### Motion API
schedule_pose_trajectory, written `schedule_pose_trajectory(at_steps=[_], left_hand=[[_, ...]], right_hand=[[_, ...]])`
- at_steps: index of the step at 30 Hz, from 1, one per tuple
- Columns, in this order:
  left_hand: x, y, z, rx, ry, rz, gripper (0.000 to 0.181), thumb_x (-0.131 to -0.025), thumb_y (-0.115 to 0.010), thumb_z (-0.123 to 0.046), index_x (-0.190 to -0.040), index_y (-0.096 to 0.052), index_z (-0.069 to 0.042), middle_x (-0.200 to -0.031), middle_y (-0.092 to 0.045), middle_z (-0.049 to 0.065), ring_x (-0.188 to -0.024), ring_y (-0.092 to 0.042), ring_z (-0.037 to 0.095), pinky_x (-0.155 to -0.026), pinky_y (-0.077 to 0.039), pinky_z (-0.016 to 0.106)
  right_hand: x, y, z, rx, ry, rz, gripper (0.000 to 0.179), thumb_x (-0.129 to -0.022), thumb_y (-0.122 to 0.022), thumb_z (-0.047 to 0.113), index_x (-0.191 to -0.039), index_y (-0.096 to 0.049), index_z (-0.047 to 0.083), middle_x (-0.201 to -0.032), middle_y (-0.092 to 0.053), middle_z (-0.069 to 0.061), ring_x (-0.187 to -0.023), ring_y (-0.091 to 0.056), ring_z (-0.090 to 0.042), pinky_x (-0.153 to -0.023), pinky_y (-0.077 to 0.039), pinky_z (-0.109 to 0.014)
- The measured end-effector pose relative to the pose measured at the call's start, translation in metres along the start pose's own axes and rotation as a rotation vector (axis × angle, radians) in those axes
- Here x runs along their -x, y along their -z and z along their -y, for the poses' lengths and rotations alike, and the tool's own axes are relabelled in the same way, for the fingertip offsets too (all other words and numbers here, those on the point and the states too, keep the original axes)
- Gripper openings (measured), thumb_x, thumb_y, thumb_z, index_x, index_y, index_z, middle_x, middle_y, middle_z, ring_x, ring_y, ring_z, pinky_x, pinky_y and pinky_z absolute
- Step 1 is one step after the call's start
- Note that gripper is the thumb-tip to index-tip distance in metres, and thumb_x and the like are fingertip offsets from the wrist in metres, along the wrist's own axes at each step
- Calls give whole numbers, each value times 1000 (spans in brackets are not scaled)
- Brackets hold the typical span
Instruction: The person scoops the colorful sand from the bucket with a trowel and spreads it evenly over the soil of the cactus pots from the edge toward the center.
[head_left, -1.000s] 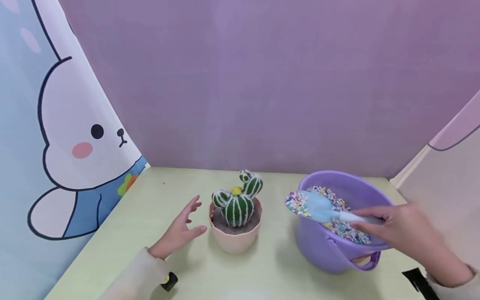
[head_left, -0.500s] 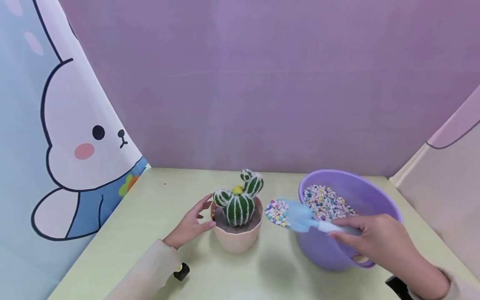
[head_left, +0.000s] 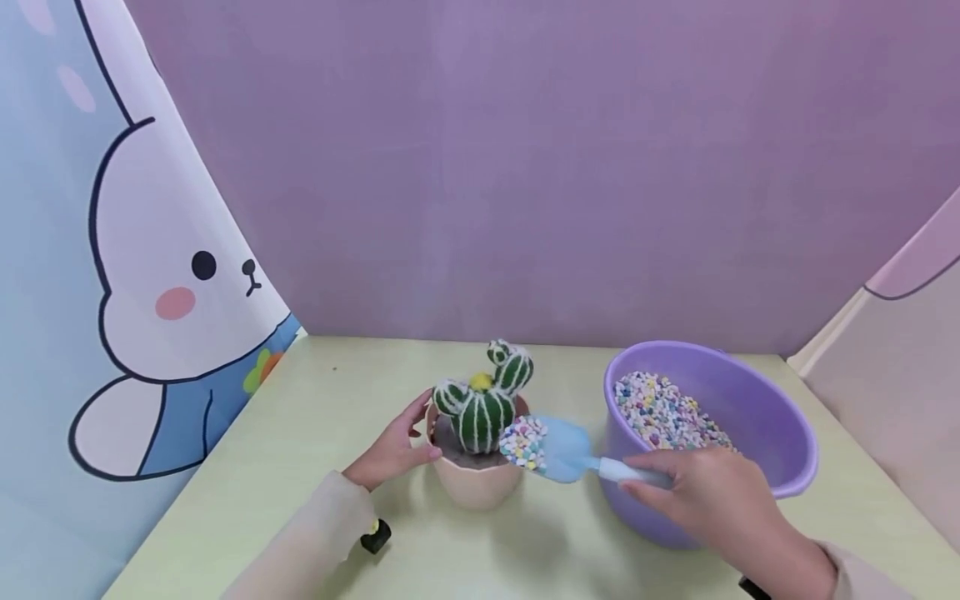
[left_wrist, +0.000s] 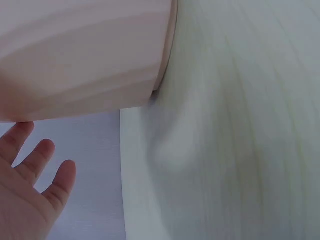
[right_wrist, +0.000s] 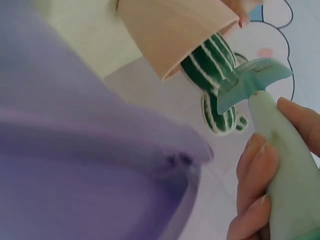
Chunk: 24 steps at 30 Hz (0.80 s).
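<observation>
My right hand (head_left: pixel 708 492) grips the handle of a light-blue trowel (head_left: pixel 566 450), its blade carrying small multicoloured pebbles (head_left: pixel 523 442). The blade's tip hangs over the right rim of a pale pink flower pot (head_left: pixel 478 487), in front of a green-and-white cactus (head_left: pixel 483 421) with a yellow top. Grey filling in the pot is partly hidden. At the pot's left side, my left hand (head_left: pixel 390 454) touches the rim with thumb and forefinger. In the left wrist view, one fingertip meets the pot wall while other fingers (left_wrist: pixel 62 182) are spread apart from it.
A purple bucket (head_left: pixel 652 508), partly filled with similar pebbles (head_left: pixel 667 412), stands at the right under my right forearm's reach. Behind the pale table (head_left: pixel 360 367) rises a purple backdrop (head_left: pixel 480 167). A rabbit print (head_left: pixel 172 217) covers the left wall.
The loaded trowel has moved left from above the bucket to the pot's right rim. My left hand has moved right and now touches the pot.
</observation>
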<state>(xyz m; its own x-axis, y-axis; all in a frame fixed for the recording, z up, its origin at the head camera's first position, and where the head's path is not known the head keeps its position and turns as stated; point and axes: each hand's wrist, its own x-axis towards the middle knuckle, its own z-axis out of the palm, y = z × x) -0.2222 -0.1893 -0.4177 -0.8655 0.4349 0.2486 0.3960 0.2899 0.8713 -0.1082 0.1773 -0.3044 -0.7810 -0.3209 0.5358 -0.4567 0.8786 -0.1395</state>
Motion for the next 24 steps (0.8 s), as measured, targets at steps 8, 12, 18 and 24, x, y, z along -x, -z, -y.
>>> schedule_pose_trajectory(at_steps=[8,12,18,24], left_hand=[[-2,2,2,-7,-56,15,102,-81,-69,-54,-149,-21,4,-150,-28,28,-133,-29,47,-96,-35,52],[0,2,1,-16,-52,12,101,-81,-70,-52,-149,-22,5,-149,-29,28,-133,-30,47,-96,-36,51],[2,-1,2,-30,-28,-1,99,-80,-72,-48,-148,-23,5,-148,-31,29,-132,-31,47,-96,-36,53],[4,-4,-3,-47,-6,-27,97,-79,-73,-47,-148,-27,3,-146,-35,28,-131,-34,47,-96,-37,55]], right_hand=[[-7,-7,9,60,85,-18,23,-61,-86,33,-82,-78,29,-43,-28,23,-42,-20,6,-35,-20,-17],[-10,-9,13,97,46,47,20,-64,-85,36,-83,-77,32,-45,-39,22,-42,-30,2,-35,-24,-20],[-16,-12,20,90,-50,191,18,-69,-82,38,-85,-77,31,-54,-56,14,-46,-48,-8,-36,-32,-26],[-25,-10,24,87,-45,241,17,-70,-83,34,-85,-77,27,-64,-66,9,-51,-55,-11,-38,-37,-27]])
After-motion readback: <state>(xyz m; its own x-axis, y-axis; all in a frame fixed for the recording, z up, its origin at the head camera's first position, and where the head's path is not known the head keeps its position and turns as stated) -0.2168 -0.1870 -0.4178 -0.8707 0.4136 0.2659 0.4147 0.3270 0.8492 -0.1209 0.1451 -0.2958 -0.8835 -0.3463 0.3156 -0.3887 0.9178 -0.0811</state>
